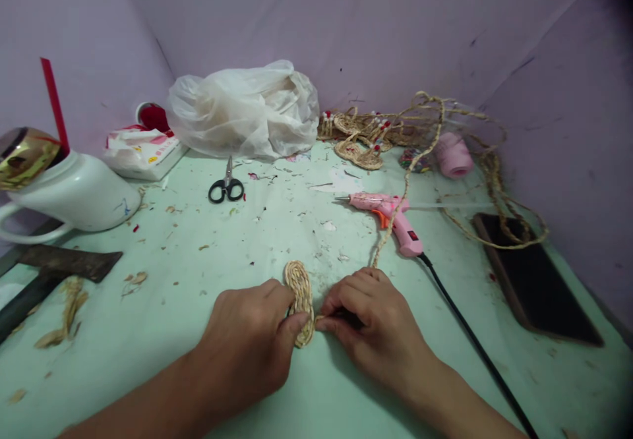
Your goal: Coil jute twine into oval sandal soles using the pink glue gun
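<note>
Oval woven straw coil [298, 286] is at lower centre of the surface [188, 248], btwn the two hands; its exact tilt I can't tell. L hand [250, 333] is clenched on it, thumb on the face nr the lower end, fingers along the far side. R hand [378, 320] pinches the braided cord [407, 185] just beside the coil's right edge.

Main risk: the cord runs from R hand up across the pink glue gun [406, 231] to loops at back right. A sharp tug could snag & swing the gun, nozzle incl.; if it's hot, poss. burn or glue smear. Same loops lie over the phone [539, 287], so a pull could shift that too.

Power lead [462, 323] passes just beyond R forearm; an elbow or sleeveless arm catching it could drag the gun. If L thumb eases off, outer rows could spring/unwind, esp. w/ uneven R tension. Loose straw bits [140, 278] on the surface could stick to any wet glue. Scissors [226, 188] sit well apart, so low risk.
</note>
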Demonstrator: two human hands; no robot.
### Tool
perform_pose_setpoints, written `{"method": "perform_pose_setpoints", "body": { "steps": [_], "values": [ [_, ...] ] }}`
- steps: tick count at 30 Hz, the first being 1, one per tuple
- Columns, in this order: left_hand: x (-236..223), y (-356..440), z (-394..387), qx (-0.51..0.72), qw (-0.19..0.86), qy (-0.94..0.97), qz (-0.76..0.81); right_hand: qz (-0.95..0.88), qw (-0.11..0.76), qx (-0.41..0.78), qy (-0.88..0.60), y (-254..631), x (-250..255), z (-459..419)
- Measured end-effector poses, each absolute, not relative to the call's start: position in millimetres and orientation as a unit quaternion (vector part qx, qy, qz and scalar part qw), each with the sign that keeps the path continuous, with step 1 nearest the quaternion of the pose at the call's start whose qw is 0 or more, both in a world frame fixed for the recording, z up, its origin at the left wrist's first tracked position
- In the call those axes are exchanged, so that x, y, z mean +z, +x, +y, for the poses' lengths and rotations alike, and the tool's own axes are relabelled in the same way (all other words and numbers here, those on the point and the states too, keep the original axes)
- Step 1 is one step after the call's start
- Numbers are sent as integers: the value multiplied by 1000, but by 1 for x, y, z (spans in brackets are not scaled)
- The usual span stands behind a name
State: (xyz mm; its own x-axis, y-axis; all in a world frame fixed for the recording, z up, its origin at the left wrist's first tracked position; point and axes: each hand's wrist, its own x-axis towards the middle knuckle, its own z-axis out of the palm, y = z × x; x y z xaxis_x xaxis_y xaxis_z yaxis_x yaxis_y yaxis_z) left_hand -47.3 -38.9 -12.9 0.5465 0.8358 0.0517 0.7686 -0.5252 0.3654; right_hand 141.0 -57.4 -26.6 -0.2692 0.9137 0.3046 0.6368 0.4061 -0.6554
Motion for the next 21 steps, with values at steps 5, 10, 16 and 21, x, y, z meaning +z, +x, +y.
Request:
{"method": "perform_pose_setpoints", "body": {
  "steps": [5,10,16,21],
  "values": [
    [-5,-43,-48,75,171,859,477,-771,323,210,-507,138,-28,-62],
    [-5,-40,-49,77,134,860,486,-773,313,223,-504,140,-28,-62],
    [2,-41,-44,43,141,876,459,-801,311,205,-469,139,-23,-61],
    [4,-42,-41,58,200,855,475,-783,318,202,-495,135,-24,-62]
  ]
}}
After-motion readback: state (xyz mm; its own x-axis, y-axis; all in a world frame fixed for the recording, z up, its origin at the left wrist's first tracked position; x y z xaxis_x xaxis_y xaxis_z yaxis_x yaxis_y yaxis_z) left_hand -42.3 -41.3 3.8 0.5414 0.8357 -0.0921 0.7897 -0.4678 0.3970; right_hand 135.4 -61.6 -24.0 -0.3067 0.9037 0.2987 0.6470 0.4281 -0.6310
